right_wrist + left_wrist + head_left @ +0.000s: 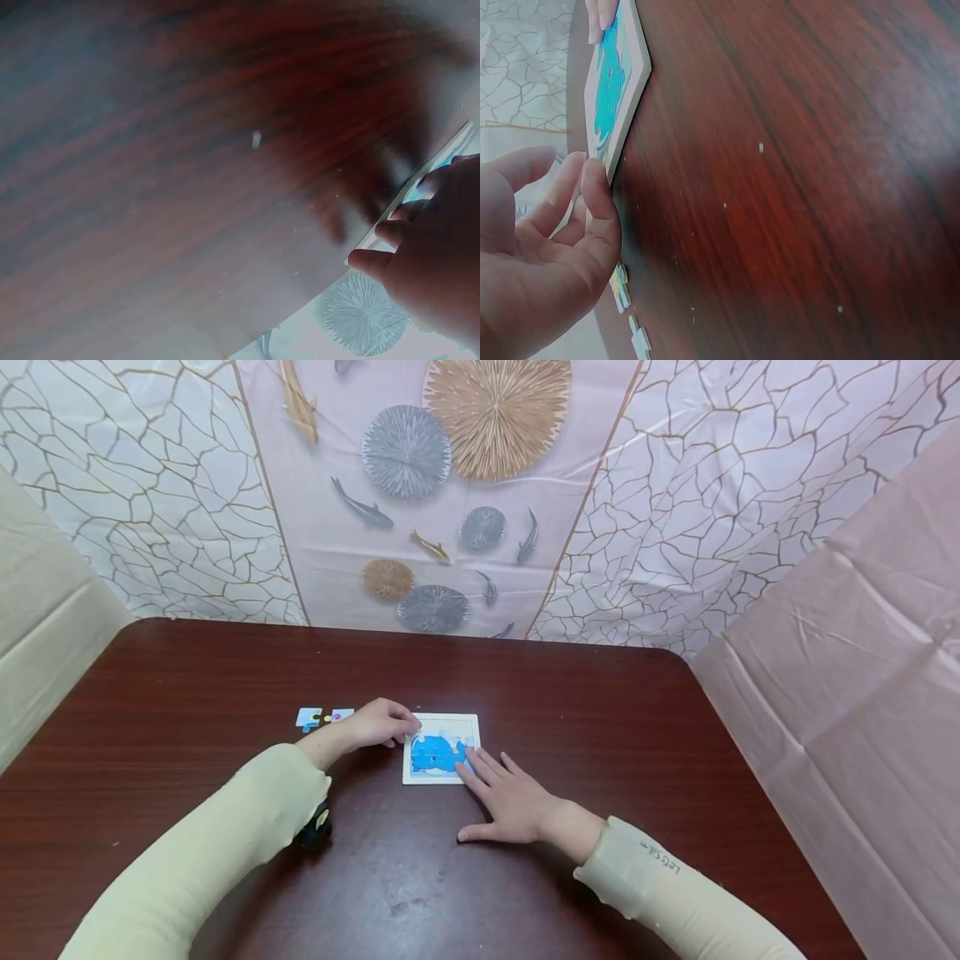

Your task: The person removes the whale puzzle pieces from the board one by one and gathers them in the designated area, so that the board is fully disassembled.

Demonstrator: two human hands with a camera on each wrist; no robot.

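Note:
A small white-framed jigsaw puzzle (441, 781) with a blue whale picture lies flat on the table. My left hand (380, 724) reaches to its upper left corner, fingers bent and tips close together. In the left wrist view the left fingertips (592, 169) meet right at the puzzle's edge; I cannot tell if a piece is between them. Spread out from the right side, my right hand (517, 802) rests its straight fingertips on the frame's right edge, thumb on the table. The right wrist view shows these fingers (371, 259) along the frame edge (405, 191).
Two loose puzzle pieces, one mostly pale blue (308, 717) and one with a pink spot (342, 714), lie left of the frame, partly behind the left wrist. A black object (315, 831) shows at the left sleeve. Patterned curtains (420, 552) border the dark wooden table (585, 718).

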